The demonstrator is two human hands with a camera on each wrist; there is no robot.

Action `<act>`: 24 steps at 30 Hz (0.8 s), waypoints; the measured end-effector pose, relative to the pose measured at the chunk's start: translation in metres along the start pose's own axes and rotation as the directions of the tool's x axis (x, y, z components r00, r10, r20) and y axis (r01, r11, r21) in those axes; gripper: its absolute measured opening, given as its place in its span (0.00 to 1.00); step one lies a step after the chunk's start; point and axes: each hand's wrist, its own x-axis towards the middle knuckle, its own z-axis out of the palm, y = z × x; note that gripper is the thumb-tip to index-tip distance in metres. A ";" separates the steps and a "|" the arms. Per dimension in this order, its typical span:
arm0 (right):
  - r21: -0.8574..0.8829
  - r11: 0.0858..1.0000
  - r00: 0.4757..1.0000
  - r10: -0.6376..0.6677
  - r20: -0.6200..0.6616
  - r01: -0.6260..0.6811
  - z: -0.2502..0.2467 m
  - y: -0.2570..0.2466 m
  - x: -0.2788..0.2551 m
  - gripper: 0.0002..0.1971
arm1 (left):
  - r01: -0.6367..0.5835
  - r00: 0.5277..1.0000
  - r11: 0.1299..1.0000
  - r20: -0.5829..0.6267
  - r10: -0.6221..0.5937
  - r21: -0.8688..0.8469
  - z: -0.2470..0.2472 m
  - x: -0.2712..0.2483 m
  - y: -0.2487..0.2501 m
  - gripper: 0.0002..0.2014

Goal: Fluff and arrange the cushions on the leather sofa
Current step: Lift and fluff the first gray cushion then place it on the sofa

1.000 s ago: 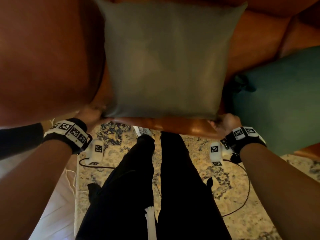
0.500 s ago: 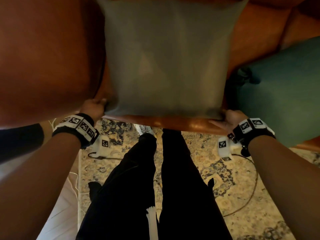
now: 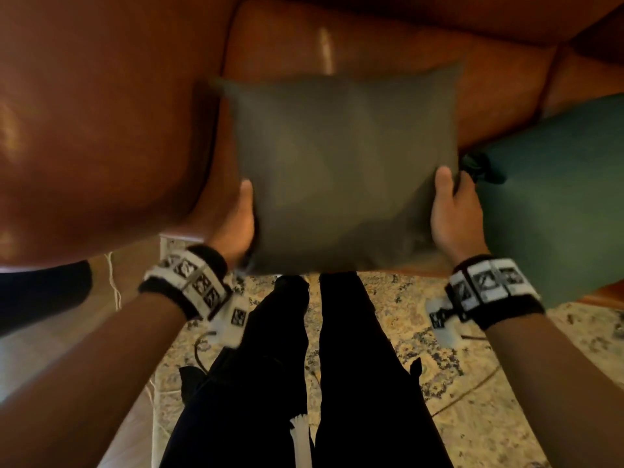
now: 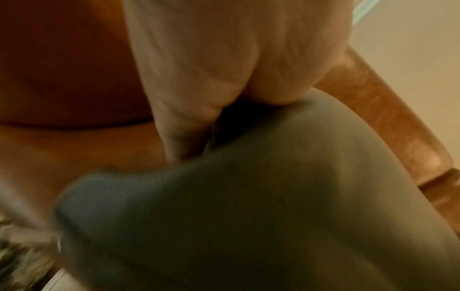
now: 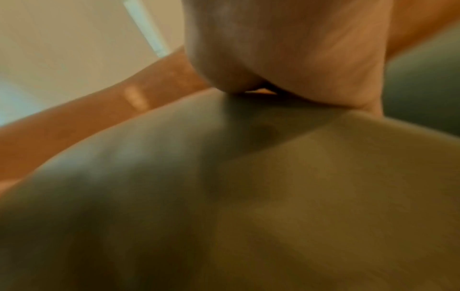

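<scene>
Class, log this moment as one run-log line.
left hand: grips olive cushion | right hand: grips olive cushion | teal cushion: right, on leather sofa

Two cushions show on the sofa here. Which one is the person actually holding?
The grey-olive cushion in the middle. The left hand and right hand grip its two sides. The teal cushion lies untouched to the right on the sofa.

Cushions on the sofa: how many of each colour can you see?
Olive-grey cushion: 1, held at its sides by the left hand and the right hand.
Dark green cushion: 1, to the right of it on the sofa.
Total: 2 cushions.
</scene>
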 end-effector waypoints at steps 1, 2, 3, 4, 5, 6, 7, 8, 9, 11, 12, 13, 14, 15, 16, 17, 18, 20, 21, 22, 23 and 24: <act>-0.069 0.994 0.996 -0.082 -0.029 0.080 0.008 -0.001 -0.011 0.40 | 0.096 0.994 0.992 0.069 -0.090 -0.080 0.010 -0.011 -0.009 0.40; -0.159 0.973 0.984 -0.174 -0.043 0.166 0.021 -0.002 -0.020 0.41 | 0.193 0.974 0.973 0.148 -0.174 -0.130 0.019 -0.020 -0.019 0.43; -0.255 0.937 0.966 -0.256 -0.045 0.237 0.037 -0.006 -0.028 0.43 | 0.236 0.960 0.961 0.189 -0.207 -0.144 0.026 -0.024 -0.027 0.46; -0.340 0.898 0.948 -0.313 -0.052 0.278 0.055 -0.009 -0.033 0.44 | 0.251 0.954 0.957 0.203 -0.220 -0.145 0.029 -0.023 -0.033 0.48; -0.410 0.863 0.932 -0.355 -0.077 0.295 0.074 -0.011 -0.036 0.45 | 0.281 0.951 0.946 0.181 -0.251 -0.164 0.028 -0.017 -0.037 0.47; -0.460 0.841 0.918 -0.378 -0.122 0.285 0.090 -0.013 -0.035 0.45 | 0.306 0.949 0.927 0.151 -0.278 -0.215 0.029 -0.015 -0.036 0.43; -0.496 0.829 0.906 -0.387 -0.173 0.260 0.103 -0.015 -0.031 0.46 | 0.317 0.947 0.910 0.133 -0.291 -0.267 0.027 -0.011 -0.030 0.36; -0.521 0.822 0.895 -0.390 -0.216 0.232 0.114 -0.018 -0.024 0.46 | 0.280 0.960 0.905 0.096 -0.264 -0.320 0.026 -0.008 -0.023 0.30; -0.545 0.813 0.886 -0.391 -0.250 0.205 0.123 -0.021 -0.015 0.46 | 0.210 0.977 0.910 0.033 -0.213 -0.358 0.021 0.002 -0.017 0.27; -0.582 0.795 0.878 -0.390 -0.279 0.168 0.135 -0.030 -0.002 0.46 | 0.023 0.996 0.973 -0.084 -0.044 -0.231 0.007 0.020 0.002 0.35; -0.597 0.787 0.879 -0.388 -0.278 0.158 0.140 -0.034 0.002 0.46 | -0.067 0.992 0.992 -0.109 0.056 -0.104 0.001 0.025 0.015 0.39; -0.607 0.780 0.884 -0.381 -0.272 0.150 0.145 -0.038 0.004 0.46 | -0.165 0.979 0.986 -0.117 0.168 0.033 -0.003 0.029 0.032 0.40; -0.614 0.777 0.884 -0.377 -0.277 0.139 0.146 -0.037 0.004 0.46 | -0.273 0.951 0.947 -0.100 0.292 0.170 0.000 0.028 0.048 0.39; -0.616 0.775 0.889 -0.371 -0.268 0.137 0.150 -0.036 0.004 0.46 | -0.378 0.905 0.876 -0.079 0.418 0.298 0.005 0.030 0.067 0.37; -0.613 0.777 0.890 -0.370 -0.266 0.140 0.152 -0.034 0.006 0.46 | -0.472 0.843 0.774 -0.038 0.536 0.423 0.014 0.029 0.089 0.36; -0.609 0.780 0.889 -0.370 -0.268 0.141 0.153 -0.029 0.008 0.46 | -0.570 0.762 0.619 0.066 0.644 0.541 0.024 0.036 0.101 0.35; -0.602 0.785 0.888 -0.372 -0.271 0.145 0.153 -0.023 0.012 0.46 | -0.650 0.667 0.403 0.231 0.708 0.644 0.036 0.039 0.111 0.35; -0.588 0.792 0.882 -0.383 -0.274 0.162 0.147 -0.008 0.022 0.46 | -0.720 0.513 -0.029 0.560 0.650 0.693 0.046 0.056 0.104 0.35; -0.584 0.792 0.879 -0.393 -0.270 0.174 0.143 -0.002 0.028 0.46 | -0.705 0.501 -0.125 0.615 0.608 0.698 0.039 0.067 0.094 0.36; -0.585 0.789 0.878 -0.401 -0.260 0.187 0.141 0.003 0.031 0.46 | -0.659 0.551 -0.111 0.577 0.603 0.744 0.023 0.076 0.083 0.37; -0.587 0.787 0.880 -0.403 -0.252 0.192 0.141 0.004 0.033 0.46 | -0.587 0.638 0.010 0.454 0.622 0.810 0.004 0.083 0.073 0.38; -0.587 0.787 0.881 -0.401 -0.252 0.191 0.142 0.003 0.034 0.46 | -0.482 0.731 0.191 0.273 0.625 0.855 -0.016 0.088 0.063 0.40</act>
